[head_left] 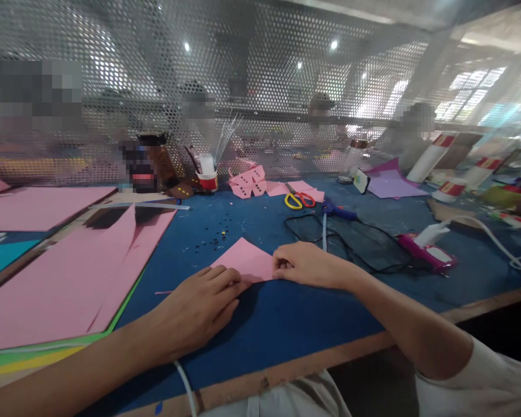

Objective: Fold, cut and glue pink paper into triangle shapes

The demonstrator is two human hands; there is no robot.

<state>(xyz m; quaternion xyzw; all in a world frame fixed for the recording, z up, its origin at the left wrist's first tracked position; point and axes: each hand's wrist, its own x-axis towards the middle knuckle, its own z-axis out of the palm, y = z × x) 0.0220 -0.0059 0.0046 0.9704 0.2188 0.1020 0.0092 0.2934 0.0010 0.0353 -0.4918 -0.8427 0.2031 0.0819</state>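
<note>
A piece of pink paper [245, 259] with a pointed top lies on the blue table [260, 330] between my hands. My left hand [204, 301] rests over its left and lower edge, fingers stretched out flat across it. At the right corner, my right hand [301, 264] pinches the paper with thumb and curled fingers. Small dark bits [208, 242] are scattered just behind the sheet. A narrow pink strip [164, 292] shows beside my left wrist.
Scissors [300, 200] with yellow and red handles lie behind my hands, near a blue glue gun [341, 212] and its black cord. Large pink sheets [69, 284] cover the left side. A purple power strip [429, 253] sits at right. A perforated metal screen [260, 75] stands behind.
</note>
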